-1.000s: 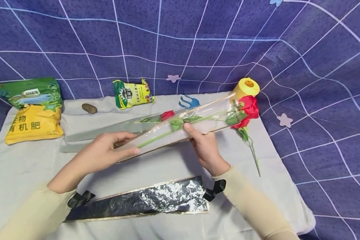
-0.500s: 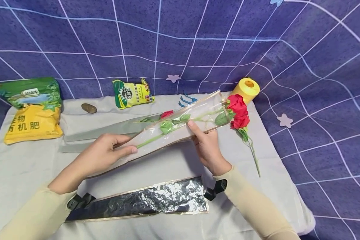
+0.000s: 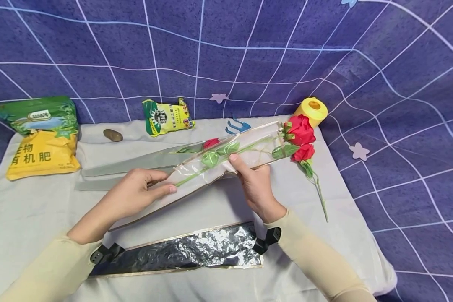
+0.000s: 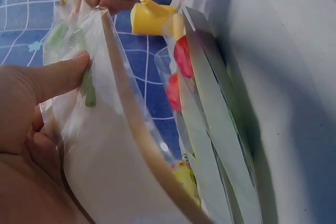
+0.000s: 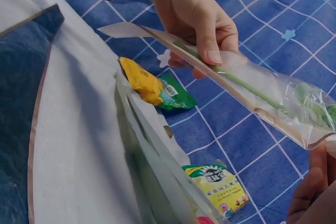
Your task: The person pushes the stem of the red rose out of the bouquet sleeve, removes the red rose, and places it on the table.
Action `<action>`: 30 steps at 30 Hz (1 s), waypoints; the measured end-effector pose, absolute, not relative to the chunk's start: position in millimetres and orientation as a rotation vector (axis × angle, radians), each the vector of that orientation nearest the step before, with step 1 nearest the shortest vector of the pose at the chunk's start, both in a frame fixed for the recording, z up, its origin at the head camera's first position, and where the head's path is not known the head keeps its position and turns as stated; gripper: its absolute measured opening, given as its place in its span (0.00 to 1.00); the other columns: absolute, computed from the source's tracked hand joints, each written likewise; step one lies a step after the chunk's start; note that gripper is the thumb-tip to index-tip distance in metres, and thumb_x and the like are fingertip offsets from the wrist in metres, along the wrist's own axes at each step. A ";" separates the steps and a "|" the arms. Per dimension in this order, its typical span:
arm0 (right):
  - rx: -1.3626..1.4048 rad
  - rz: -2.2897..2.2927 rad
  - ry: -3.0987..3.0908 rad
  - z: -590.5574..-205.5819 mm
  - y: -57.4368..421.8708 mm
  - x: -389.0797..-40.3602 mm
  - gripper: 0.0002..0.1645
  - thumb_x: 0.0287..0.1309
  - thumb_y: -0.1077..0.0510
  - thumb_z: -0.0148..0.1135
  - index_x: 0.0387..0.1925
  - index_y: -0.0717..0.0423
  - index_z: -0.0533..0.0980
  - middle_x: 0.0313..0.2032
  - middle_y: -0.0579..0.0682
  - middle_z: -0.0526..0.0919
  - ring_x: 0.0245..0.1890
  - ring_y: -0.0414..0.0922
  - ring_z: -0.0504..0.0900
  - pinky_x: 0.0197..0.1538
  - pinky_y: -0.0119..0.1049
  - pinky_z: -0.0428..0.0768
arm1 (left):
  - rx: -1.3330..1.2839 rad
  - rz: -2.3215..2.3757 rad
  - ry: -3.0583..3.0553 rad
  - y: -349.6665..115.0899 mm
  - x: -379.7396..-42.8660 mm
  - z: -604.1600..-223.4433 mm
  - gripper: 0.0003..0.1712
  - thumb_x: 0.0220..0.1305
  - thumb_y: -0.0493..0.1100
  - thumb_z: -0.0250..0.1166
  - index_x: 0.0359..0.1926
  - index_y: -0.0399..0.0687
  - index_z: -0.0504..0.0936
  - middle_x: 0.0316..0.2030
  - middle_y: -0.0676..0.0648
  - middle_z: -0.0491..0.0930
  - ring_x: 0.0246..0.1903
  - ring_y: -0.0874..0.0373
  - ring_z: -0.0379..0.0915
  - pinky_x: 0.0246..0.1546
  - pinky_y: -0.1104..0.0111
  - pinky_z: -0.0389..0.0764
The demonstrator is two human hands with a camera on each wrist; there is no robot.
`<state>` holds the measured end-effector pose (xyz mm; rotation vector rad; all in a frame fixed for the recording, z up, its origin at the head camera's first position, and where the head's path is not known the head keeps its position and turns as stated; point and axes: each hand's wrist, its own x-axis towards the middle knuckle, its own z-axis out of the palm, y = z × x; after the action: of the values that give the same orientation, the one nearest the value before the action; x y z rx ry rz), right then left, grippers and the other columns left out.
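Observation:
A single red rose (image 3: pixel 301 130) lies in a long clear sleeve with a white back and gold edges (image 3: pixel 190 191), slanting up to the right. The bloom sticks out past the wide end. My left hand (image 3: pixel 137 191) pinches the sleeve over the lower stem, thumb on top, as the left wrist view shows with the cut stem end (image 4: pixel 89 93) by the thumb. My right hand (image 3: pixel 254 186) grips the sleeve nearer the bloom, thumb on the clear front, other fingers mostly hidden beneath. Just under that bloom, another red rose (image 3: pixel 305 152) lies bare on the cloth.
Grey-backed sleeves (image 3: pixel 124 165) with red roses lie behind my hands. A black foil sleeve (image 3: pixel 188 251) lies in front. Along the back are a yellow watering can (image 3: pixel 312 111), blue hand rake (image 3: pixel 238 126), small yellow-green packet (image 3: pixel 167 118), brown stone (image 3: pixel 113 135) and large fertilizer bag (image 3: pixel 43 153).
The sleeve and its rose have shifted left, and the bloom now sits left of where it was. The sleeve's narrow end has come out below my left hand. Both hands keep their grip.

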<state>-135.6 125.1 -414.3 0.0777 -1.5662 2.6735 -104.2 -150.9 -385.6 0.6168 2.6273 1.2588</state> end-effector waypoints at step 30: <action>0.107 2.789 -1.609 -406.4 131.9 -137.9 0.17 0.52 0.62 0.68 0.44 0.60 0.74 0.34 0.52 0.82 0.28 0.44 0.80 0.35 0.36 0.78 | 0.713 1.313 2.577 -149.6 -107.4 -378.7 0.05 0.64 0.52 0.61 0.33 0.60 0.80 0.27 0.59 0.76 0.24 0.63 0.67 0.25 0.70 0.70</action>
<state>-137.9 131.9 -406.4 0.1072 -1.6093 2.7886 -107.4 -149.6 -378.7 0.7134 2.5766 1.3131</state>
